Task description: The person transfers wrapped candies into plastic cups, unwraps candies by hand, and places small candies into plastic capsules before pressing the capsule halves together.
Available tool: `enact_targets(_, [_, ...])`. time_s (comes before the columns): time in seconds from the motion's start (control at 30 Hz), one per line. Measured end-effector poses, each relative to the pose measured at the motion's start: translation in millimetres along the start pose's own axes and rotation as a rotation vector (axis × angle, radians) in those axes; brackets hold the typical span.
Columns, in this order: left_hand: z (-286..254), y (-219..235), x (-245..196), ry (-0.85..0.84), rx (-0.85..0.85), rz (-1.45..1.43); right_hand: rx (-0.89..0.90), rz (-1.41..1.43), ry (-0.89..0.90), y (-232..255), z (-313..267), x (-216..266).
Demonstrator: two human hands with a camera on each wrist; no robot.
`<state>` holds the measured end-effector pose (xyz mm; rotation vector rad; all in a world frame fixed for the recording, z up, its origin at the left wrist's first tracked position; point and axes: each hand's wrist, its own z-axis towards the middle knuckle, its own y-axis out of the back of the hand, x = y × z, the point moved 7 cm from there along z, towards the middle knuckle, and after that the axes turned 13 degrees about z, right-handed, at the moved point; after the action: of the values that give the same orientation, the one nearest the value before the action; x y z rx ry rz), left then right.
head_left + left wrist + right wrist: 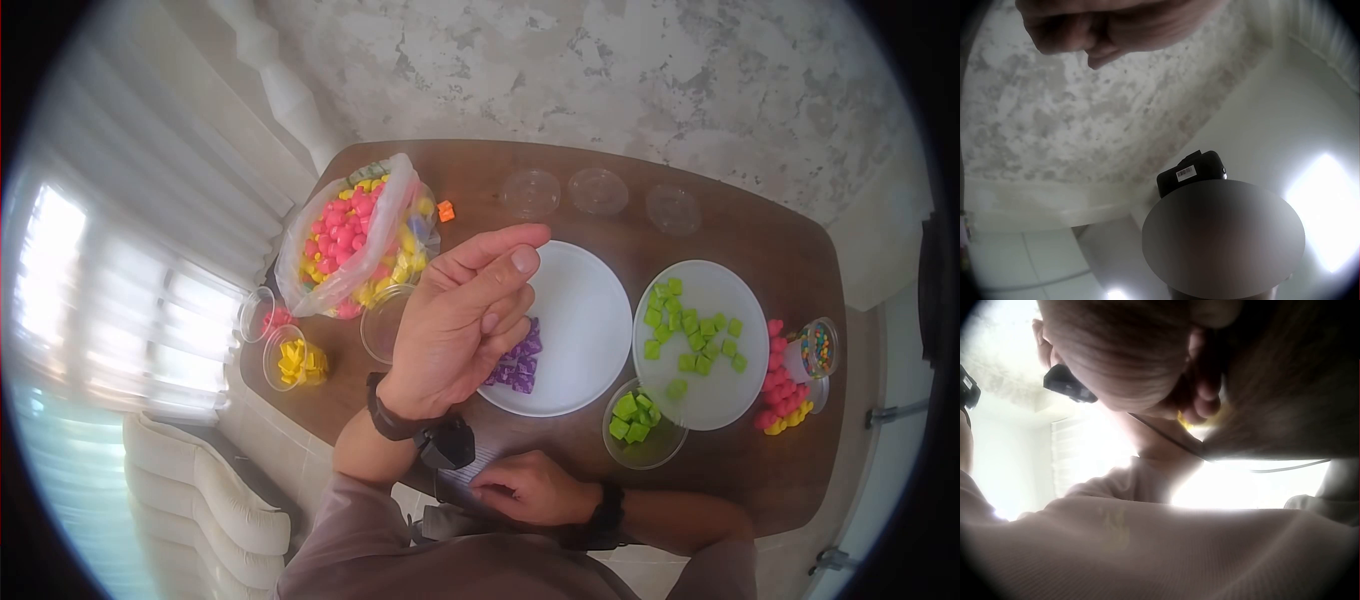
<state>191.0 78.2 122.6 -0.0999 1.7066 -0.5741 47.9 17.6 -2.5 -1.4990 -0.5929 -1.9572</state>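
Note:
My left hand (pixel 465 320) is raised above the table, its thumb lying along the index finger and the other fingers curled; nothing shows in it. The left wrist view shows the same hand (pixel 1116 28) at the top. Below and beside it, a white plate (pixel 583 330) bears purple wrapped pieces (pixel 522 372), partly hidden by the hand. My right hand (pixel 540 488) rests at the table's near edge, fingers loosely curled, with nothing visible in it; in the right wrist view, its fingers (pixel 1204 387) appear dark. Green pieces (pixel 700 340) lie on a second plate (pixel 665 390).
A clear cup (pixel 660 455) holds green pieces. At left stand an open plastic bag (pixel 300 275) of pink and yellow pieces and a cup of yellow pieces (pixel 300 362). An orange piece (pixel 446 211) and clear lids (pixel 598 190) lie farther back. Pink pieces (pixel 777 380) sit far right.

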Motion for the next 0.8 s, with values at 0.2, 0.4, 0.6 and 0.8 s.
enact_targets(0.2, [0, -2, -1, -0.090, 0.029, 0.027, 0.010, -0.014, -0.021, 0, 0, 0])
enact_targets(0.4, [3, -4, 3, 0.059, 0.233, -0.280, -0.006, 0.001, 0.010, -1, -1, 1])
enact_targets(0.6, [2, -8, 7, 0.156, 0.315, -0.446, -0.007, 0.000, 0.002, 1, 0, 1])
enact_targets(0.8, [-1, -9, 4, 0.109, 0.275, -0.355, -0.001, -0.007, -0.015, 0, -1, -1])
